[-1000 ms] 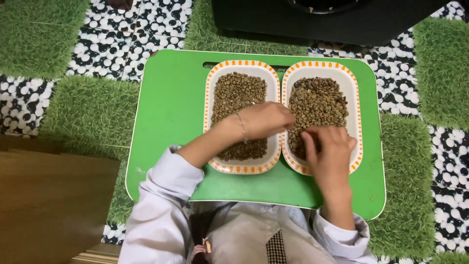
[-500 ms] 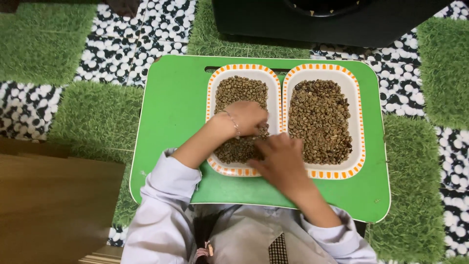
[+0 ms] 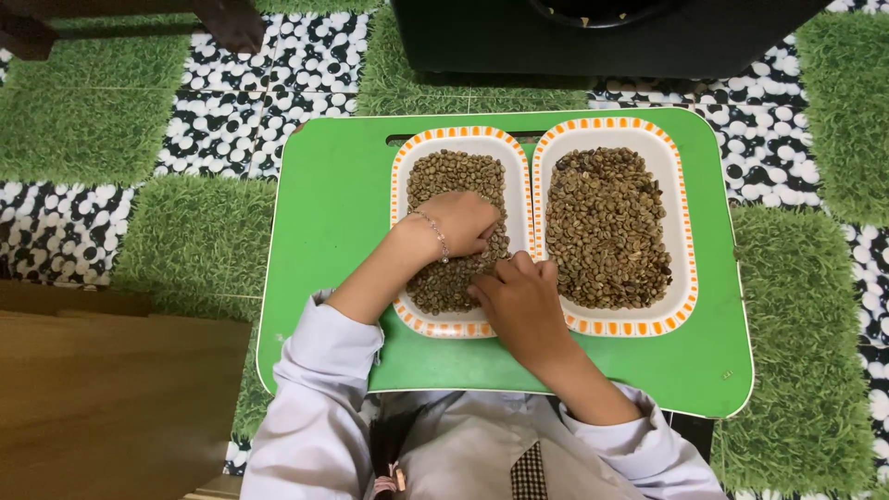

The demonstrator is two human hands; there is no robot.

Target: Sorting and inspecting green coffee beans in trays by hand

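Observation:
Two white oblong trays with orange-checked rims sit side by side on a green board (image 3: 324, 213). Both are full of greenish-brown beans. My left hand (image 3: 460, 223), with a thin bracelet on the wrist, lies on the beans in the left tray (image 3: 400, 185), its fingers curled down into them. My right hand (image 3: 519, 298) rests over the near right corner of that same tray, fingertips bent onto the beans close to my left hand. Whether either hand holds beans is hidden. The right tray (image 3: 683, 222) has no hand in it.
The board lies on a floor of green turf squares (image 3: 185, 231) and black-and-white pebble tiles (image 3: 241, 111). A black box-shaped object (image 3: 593, 37) stands just beyond the board. A wooden surface (image 3: 102, 398) is at the lower left.
My right hand left the right tray and came across to the near corner of the left tray. My left hand drew back from the divide onto the left tray's beans.

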